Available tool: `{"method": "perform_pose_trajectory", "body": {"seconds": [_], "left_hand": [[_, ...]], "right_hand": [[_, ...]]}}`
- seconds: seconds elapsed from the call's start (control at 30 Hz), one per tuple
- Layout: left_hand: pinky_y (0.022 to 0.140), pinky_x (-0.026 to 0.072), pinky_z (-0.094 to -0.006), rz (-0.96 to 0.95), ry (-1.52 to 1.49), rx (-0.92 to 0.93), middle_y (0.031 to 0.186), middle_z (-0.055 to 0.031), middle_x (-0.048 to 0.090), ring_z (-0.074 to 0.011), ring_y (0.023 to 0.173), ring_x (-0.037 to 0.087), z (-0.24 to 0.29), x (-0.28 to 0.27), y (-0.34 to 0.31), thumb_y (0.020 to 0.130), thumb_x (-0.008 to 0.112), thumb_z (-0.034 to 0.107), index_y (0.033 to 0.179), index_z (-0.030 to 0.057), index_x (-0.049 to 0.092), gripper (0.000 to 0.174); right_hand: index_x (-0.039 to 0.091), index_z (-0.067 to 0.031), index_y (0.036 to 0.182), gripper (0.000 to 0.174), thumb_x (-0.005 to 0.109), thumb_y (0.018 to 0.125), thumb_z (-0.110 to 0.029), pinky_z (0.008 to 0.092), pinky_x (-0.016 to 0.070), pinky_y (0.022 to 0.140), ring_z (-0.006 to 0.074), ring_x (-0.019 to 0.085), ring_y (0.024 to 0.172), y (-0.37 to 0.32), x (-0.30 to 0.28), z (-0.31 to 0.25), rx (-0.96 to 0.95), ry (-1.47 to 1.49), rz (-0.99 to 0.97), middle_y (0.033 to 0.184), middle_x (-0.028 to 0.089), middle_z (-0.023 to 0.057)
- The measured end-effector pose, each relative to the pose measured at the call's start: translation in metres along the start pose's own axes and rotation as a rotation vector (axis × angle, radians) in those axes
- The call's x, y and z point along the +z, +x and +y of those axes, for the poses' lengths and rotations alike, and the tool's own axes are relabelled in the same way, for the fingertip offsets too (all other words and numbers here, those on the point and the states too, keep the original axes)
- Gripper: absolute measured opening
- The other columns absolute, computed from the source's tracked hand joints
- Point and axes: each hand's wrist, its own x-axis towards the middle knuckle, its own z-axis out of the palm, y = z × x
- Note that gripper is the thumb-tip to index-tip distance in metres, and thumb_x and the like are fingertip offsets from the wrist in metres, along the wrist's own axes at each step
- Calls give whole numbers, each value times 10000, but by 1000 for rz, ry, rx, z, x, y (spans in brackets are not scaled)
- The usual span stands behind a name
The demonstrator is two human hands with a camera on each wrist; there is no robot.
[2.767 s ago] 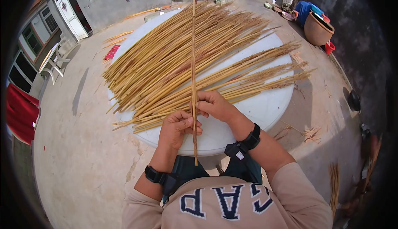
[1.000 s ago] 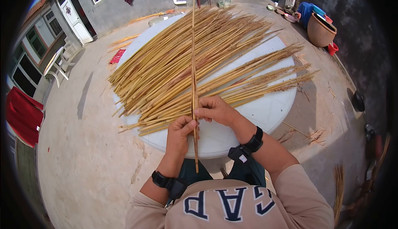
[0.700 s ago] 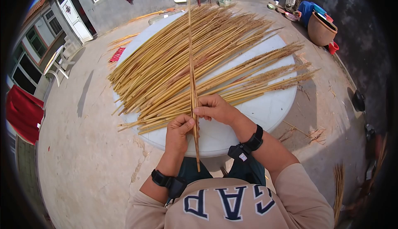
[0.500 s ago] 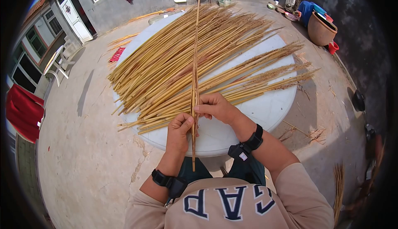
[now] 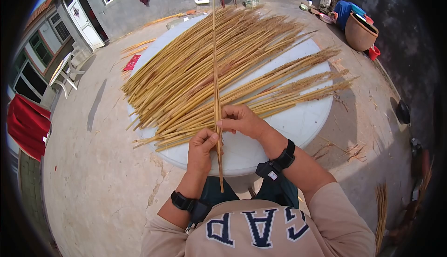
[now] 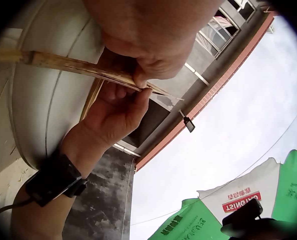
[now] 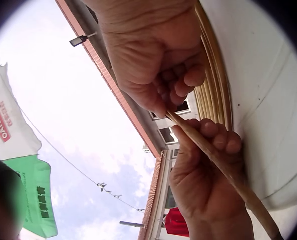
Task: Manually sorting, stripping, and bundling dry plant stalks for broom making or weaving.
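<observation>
Stalk [image 5: 216, 82] now leaning left, its lower part pinched by left fingers [image 5: 212, 138] and, just above, right fingers [image 5: 225, 124].

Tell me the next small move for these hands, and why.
Probably have the right hand ease the husk sideways off the stalk while the left hand steadies it. The husk looks partly split from the stalk where the right hand pinches, and the left hand grips just below.

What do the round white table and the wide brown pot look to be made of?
The round white table looks like moulded plastic: a smooth top with a rounded edge. The wide brown pot seems fired clay, dull and earthy-coloured, though plastic can't be ruled out.
</observation>
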Motion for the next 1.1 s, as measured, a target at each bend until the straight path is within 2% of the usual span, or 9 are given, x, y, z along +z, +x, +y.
{"method": "perform_pose_trajectory", "body": {"seconds": [0.2, 0.53, 0.73, 0.8, 0.93, 1.0, 1.1], "left_hand": [[481, 398, -213, 10, 166, 37, 622, -19, 546, -87, 515, 488, -2, 5, -1, 878, 571, 121, 734, 44, 557, 164], [464, 376, -204, -27, 89, 18, 598, -2, 524, -79, 497, 468, 2, 1, 4, 887, 552, 138, 714, 60, 546, 190], [499, 368, -194, -45, 60, 52, 612, 5, 524, -70, 513, 455, -1, 1, 0, 886, 555, 135, 715, 69, 548, 183], [516, 362, -190, 15, 7, 47, 625, 7, 526, -65, 523, 449, 0, 3, 0, 887, 560, 138, 716, 74, 541, 184], [504, 374, -194, 28, -32, 51, 636, 2, 534, -63, 535, 460, 0, 3, -1, 896, 558, 150, 738, 72, 540, 177], [484, 416, -210, 0, -22, 50, 630, -30, 548, -94, 533, 510, -1, 1, -1, 897, 562, 177, 777, 72, 531, 163], [481, 408, -206, -14, 33, 56, 649, -12, 548, -71, 551, 488, -1, 2, -3, 917, 537, 175, 770, 67, 534, 182]], "right_hand": [[575, -45, 766, 198, 617, 868, -210, 196, 401, 474, 50, 481, 547, 0, 2, -6, 58, 35, 25, 632, 513, -15], [584, -45, 766, 202, 602, 878, -213, 188, 394, 469, 47, 481, 542, -1, -2, -2, -13, 30, 12, 626, 526, -9], [588, -48, 769, 202, 602, 880, -216, 183, 374, 460, 44, 461, 537, -2, -3, 0, -55, 26, 24, 620, 505, -17], [591, -48, 771, 200, 602, 880, -216, 182, 371, 458, 43, 456, 536, -2, -2, 0, -62, 1, 39, 620, 501, -18], [603, -44, 783, 180, 600, 876, -198, 181, 362, 448, 39, 452, 530, -2, -1, -1, -67, 55, 61, 618, 497, -23], [607, -44, 788, 171, 597, 875, -190, 180, 359, 446, 38, 451, 528, -2, -2, -1, -68, 65, 67, 617, 495, -26], [613, -45, 800, 156, 589, 874, -180, 179, 359, 443, 37, 450, 524, -2, -5, 3, -64, 49, 39, 618, 494, -32]]}}
